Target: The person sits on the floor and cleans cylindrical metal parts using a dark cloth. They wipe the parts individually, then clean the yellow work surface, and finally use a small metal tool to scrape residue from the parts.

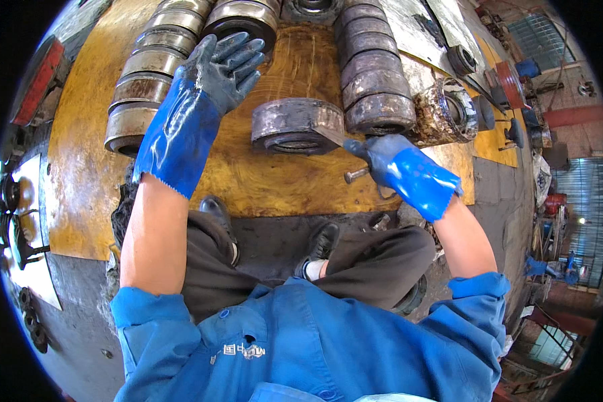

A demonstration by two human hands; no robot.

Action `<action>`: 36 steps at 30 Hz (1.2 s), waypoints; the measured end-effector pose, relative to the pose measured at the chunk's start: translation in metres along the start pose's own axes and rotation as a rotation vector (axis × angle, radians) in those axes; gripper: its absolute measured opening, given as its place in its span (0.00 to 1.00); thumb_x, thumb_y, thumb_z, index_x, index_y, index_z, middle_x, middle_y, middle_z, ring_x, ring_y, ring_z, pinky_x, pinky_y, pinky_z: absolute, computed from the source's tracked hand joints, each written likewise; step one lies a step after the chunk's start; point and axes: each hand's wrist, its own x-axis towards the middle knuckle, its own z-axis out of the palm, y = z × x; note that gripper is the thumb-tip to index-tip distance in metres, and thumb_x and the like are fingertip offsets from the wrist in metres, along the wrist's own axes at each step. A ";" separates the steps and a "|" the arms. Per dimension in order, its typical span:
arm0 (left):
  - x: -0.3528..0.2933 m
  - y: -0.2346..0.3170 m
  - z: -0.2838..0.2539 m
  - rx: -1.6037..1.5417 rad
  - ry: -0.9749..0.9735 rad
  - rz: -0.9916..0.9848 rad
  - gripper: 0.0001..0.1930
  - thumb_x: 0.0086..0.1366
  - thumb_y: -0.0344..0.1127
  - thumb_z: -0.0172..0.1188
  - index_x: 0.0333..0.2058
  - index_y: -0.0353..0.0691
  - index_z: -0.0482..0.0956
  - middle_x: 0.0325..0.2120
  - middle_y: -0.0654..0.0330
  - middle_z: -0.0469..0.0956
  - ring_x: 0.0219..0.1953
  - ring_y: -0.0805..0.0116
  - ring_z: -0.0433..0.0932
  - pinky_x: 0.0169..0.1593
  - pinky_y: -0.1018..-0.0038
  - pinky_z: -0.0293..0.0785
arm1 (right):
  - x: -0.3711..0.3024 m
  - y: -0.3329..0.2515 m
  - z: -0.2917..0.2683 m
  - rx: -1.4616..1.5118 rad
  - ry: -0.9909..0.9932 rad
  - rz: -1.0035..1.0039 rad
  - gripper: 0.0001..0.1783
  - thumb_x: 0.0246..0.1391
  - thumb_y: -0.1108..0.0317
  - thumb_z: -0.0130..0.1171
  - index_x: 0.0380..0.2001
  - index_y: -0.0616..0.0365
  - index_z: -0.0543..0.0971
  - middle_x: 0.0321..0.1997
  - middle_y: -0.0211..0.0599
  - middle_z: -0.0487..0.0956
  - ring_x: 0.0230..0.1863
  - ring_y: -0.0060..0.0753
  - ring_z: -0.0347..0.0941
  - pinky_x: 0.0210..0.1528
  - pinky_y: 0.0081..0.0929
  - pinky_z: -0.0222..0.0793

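My left hand (228,70), in a dark-palmed blue rubber glove, is raised at the row of metal rings on the left. Its fingers are stretched out and hold nothing. In front of me a thick, worn metal ring (281,119) lies by itself on the yellow sheet (248,191). My right hand (388,157), gloved the same way, is closed around a scraper-like tool with a flat metal blade (329,136). That blade reaches the right side of the ring. A round metal end (356,175) sticks out below the fist; the grip itself is hidden.
Metal rings stand in a left row (147,87) and a right row (375,80), with a larger ring (244,20) between them at the back. A grimy flanged ring (449,110) sits beside the right row. My shoes (323,241) rest near the sheet's front edge.
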 end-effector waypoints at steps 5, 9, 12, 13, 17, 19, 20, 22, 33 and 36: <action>0.009 -0.019 0.007 0.017 -0.035 0.016 0.33 0.78 0.61 0.43 0.68 0.45 0.70 0.68 0.53 0.71 0.69 0.53 0.70 0.67 0.53 0.70 | 0.014 -0.022 -0.027 0.138 -0.243 0.181 0.30 0.67 0.66 0.49 0.72 0.40 0.68 0.57 0.47 0.83 0.55 0.53 0.83 0.55 0.49 0.79; 0.007 -0.009 0.005 -0.004 -0.027 -0.019 0.34 0.78 0.63 0.41 0.68 0.44 0.70 0.69 0.52 0.70 0.69 0.53 0.70 0.68 0.53 0.69 | 0.002 -0.015 -0.015 0.068 -0.080 0.128 0.26 0.68 0.66 0.49 0.67 0.41 0.73 0.54 0.45 0.85 0.53 0.54 0.83 0.52 0.49 0.80; 0.001 -0.012 0.005 0.024 -0.064 0.030 0.34 0.77 0.64 0.42 0.68 0.44 0.70 0.68 0.52 0.72 0.69 0.53 0.70 0.66 0.52 0.70 | 0.013 -0.030 -0.036 0.114 -0.254 0.173 0.28 0.68 0.67 0.48 0.70 0.37 0.71 0.56 0.46 0.84 0.54 0.55 0.83 0.54 0.49 0.80; 0.006 -0.011 0.002 0.016 -0.039 0.013 0.34 0.78 0.63 0.42 0.68 0.44 0.70 0.68 0.52 0.71 0.69 0.53 0.70 0.67 0.52 0.70 | 0.012 -0.030 -0.046 0.104 -0.256 0.171 0.29 0.68 0.68 0.48 0.70 0.36 0.70 0.56 0.47 0.84 0.55 0.55 0.83 0.54 0.50 0.80; 0.012 -0.010 -0.008 -0.019 -0.037 -0.030 0.33 0.78 0.62 0.42 0.67 0.44 0.72 0.68 0.52 0.72 0.69 0.53 0.71 0.66 0.53 0.70 | 0.002 -0.020 -0.013 0.076 -0.008 0.122 0.26 0.66 0.68 0.50 0.67 0.41 0.73 0.55 0.47 0.84 0.53 0.55 0.83 0.51 0.50 0.81; 0.004 -0.008 -0.001 -0.006 -0.079 -0.011 0.33 0.77 0.63 0.42 0.67 0.45 0.72 0.67 0.52 0.73 0.68 0.52 0.71 0.65 0.53 0.71 | 0.010 -0.024 -0.010 0.104 -0.037 0.161 0.24 0.66 0.68 0.49 0.63 0.45 0.77 0.55 0.47 0.84 0.54 0.55 0.83 0.51 0.49 0.81; 0.004 -0.007 0.005 0.008 -0.067 0.020 0.33 0.77 0.63 0.42 0.66 0.45 0.73 0.66 0.52 0.74 0.67 0.53 0.72 0.65 0.53 0.72 | 0.017 -0.024 -0.023 0.141 -0.033 0.185 0.24 0.66 0.69 0.49 0.63 0.45 0.77 0.56 0.47 0.84 0.54 0.55 0.83 0.52 0.49 0.80; 0.006 -0.012 0.000 -0.015 -0.026 -0.037 0.33 0.77 0.63 0.42 0.66 0.45 0.72 0.66 0.52 0.74 0.67 0.53 0.72 0.65 0.53 0.71 | 0.027 -0.023 -0.037 0.169 -0.051 0.178 0.23 0.64 0.70 0.50 0.61 0.46 0.79 0.53 0.50 0.85 0.53 0.56 0.83 0.51 0.49 0.80; 0.009 -0.009 -0.005 -0.038 -0.015 -0.040 0.32 0.78 0.61 0.42 0.67 0.44 0.72 0.68 0.52 0.72 0.68 0.53 0.71 0.67 0.53 0.69 | 0.009 -0.006 -0.025 0.158 0.005 0.099 0.27 0.62 0.68 0.55 0.64 0.33 0.78 0.47 0.51 0.86 0.48 0.54 0.85 0.50 0.48 0.81; 0.011 -0.018 -0.007 -0.023 -0.071 -0.016 0.32 0.77 0.61 0.43 0.67 0.45 0.72 0.68 0.52 0.72 0.68 0.53 0.71 0.67 0.54 0.69 | 0.013 -0.018 -0.021 0.245 -0.052 0.245 0.29 0.62 0.69 0.56 0.67 0.36 0.76 0.49 0.52 0.85 0.48 0.55 0.84 0.48 0.49 0.81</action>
